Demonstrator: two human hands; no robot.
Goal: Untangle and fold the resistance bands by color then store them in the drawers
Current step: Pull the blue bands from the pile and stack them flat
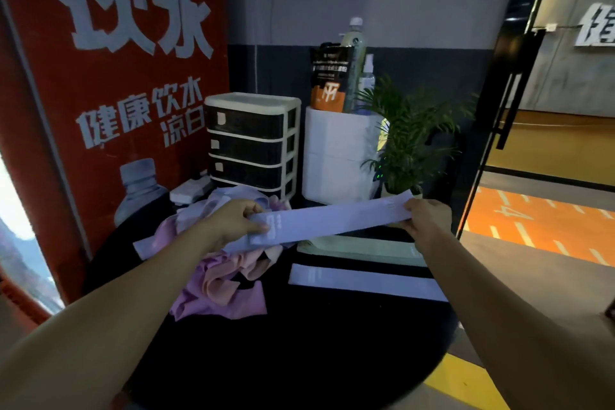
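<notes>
A lavender resistance band (332, 220) is stretched flat in the air between my hands, above the round black table (299, 359). My left hand (236, 220) pinches its left end and my right hand (426, 216) grips its right end. Below it, a pale green band (359, 248) and another lavender band (366, 281) lie flat on the table. A tangled heap of pink, purple and lavender bands (219, 283) sits at the left. The small drawer unit (253, 143), white-framed with dark drawers, stands at the back, all drawers closed.
White paper rolls (336, 156) holding a dark pouch, a drink bottle and a spray bottle stand right of the drawers. A potted plant (409, 136) is behind my right hand. A red water dispenser panel (109, 93) borders the left. A glass door (506, 93) is at right.
</notes>
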